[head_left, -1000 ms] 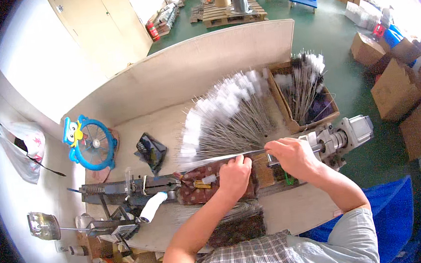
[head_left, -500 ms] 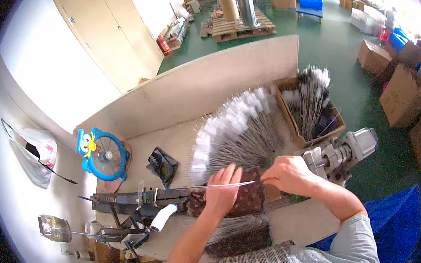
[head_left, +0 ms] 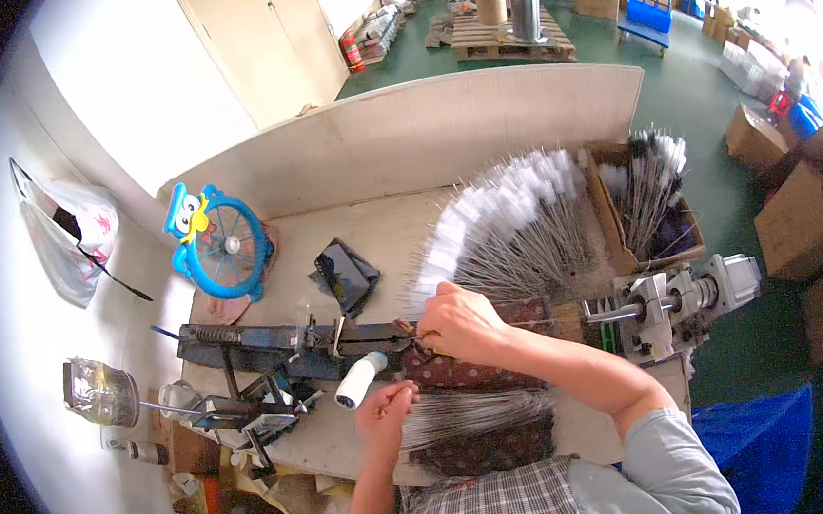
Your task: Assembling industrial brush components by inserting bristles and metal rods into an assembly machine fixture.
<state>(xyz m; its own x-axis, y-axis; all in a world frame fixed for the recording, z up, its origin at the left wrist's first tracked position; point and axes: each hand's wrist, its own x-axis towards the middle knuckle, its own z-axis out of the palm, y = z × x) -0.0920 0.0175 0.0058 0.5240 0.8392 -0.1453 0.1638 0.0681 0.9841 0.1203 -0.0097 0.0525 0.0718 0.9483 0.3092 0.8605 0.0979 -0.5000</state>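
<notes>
My right hand (head_left: 462,325) is closed, fingers pinched on a thin wire (head_left: 549,321) at the end of the long dark metal fixture (head_left: 253,341). The wire runs rightward toward the chuck of a motor spindle (head_left: 674,298). My left hand (head_left: 384,418) hovers lower left, its fingers curled together beside a white handle (head_left: 361,379); whatever it may hold is too small to make out. Under the hands lies a dark red spotted cloth (head_left: 475,371), and in front of it a bundle of thin wires (head_left: 474,413). Beyond fans a pile of white-tufted wire brushes (head_left: 515,214).
A cardboard box (head_left: 616,239) of more brushes stands at the right back. A blue toy-like fan (head_left: 224,244) and a black plastic packet (head_left: 346,274) sit on the left of the table (head_left: 379,221). A raised board (head_left: 459,126) edges the back. Blue sheeting (head_left: 756,447) hangs at right.
My right hand has moved left from near the spindle to the fixture's end. My left hand has come off the white strand and drawn back toward me. The view has shifted slightly.
</notes>
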